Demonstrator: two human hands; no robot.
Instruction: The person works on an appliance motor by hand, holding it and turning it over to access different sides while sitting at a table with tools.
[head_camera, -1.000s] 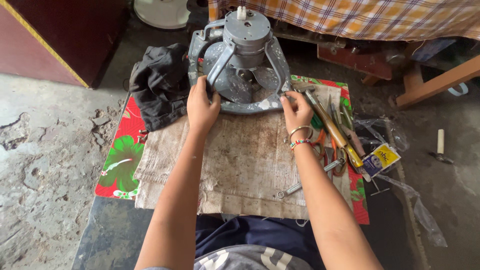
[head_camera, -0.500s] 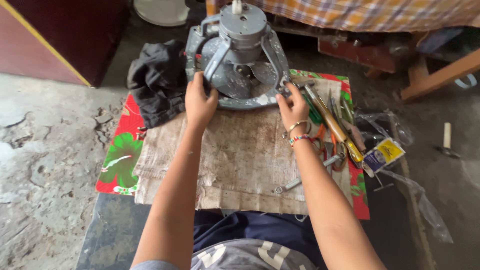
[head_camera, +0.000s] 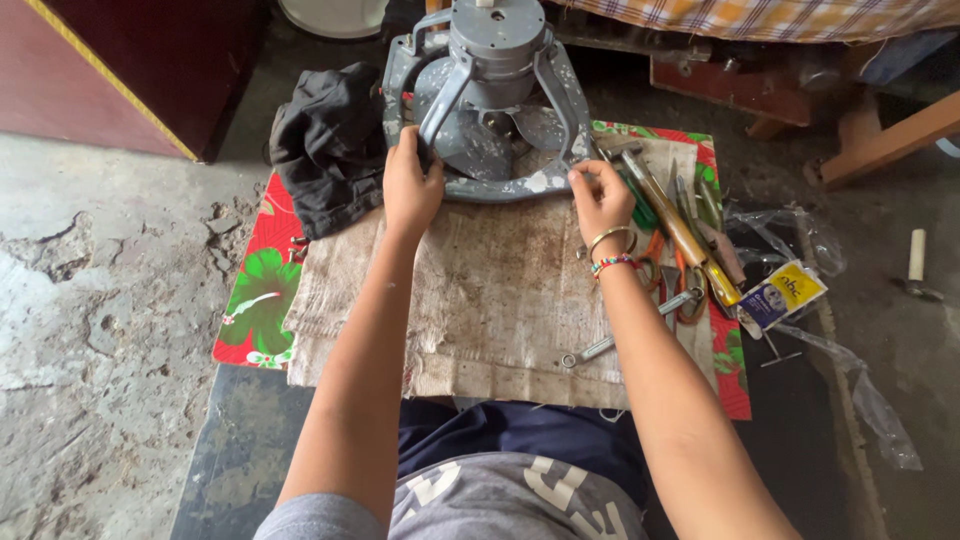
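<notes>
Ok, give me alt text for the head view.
Both hands grip a grey metal fan frame: left hand on its left rim, right hand on its right. It sits on stained cloth, tools alongside.

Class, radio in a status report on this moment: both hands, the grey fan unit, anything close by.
Left hand gripping grey fan unit at its rim. Right hand pinching the rim's near edge. Black cloth beside it on the left; hand tools lying right.
</notes>
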